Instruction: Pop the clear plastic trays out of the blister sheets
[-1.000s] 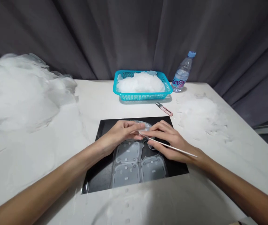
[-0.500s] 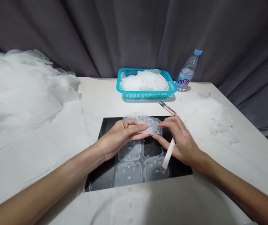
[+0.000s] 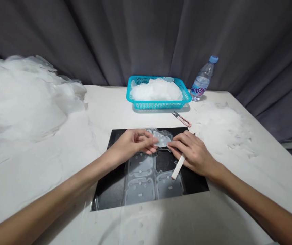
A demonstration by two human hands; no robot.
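Plastic piece (image 3: 163,140) above the black mat (image 3: 195,182), left hand (image 3: 134,143) pinching one edge; the right hand (image 3: 194,151), gripping a white stick (image 3: 178,168), has now bunched its fingers at the other, knuckles up.

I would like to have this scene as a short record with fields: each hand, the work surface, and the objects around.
left hand: fingertips at left edge of a clear piece; grip unclear
right hand: holds a white stick; fingertips near the piece's right edge
under hands: clear sheet with outlined shapes, over a black mat
behind mat: turquoise basket with white material; snips before it
right of basket: capped bottle
far left: large white heap
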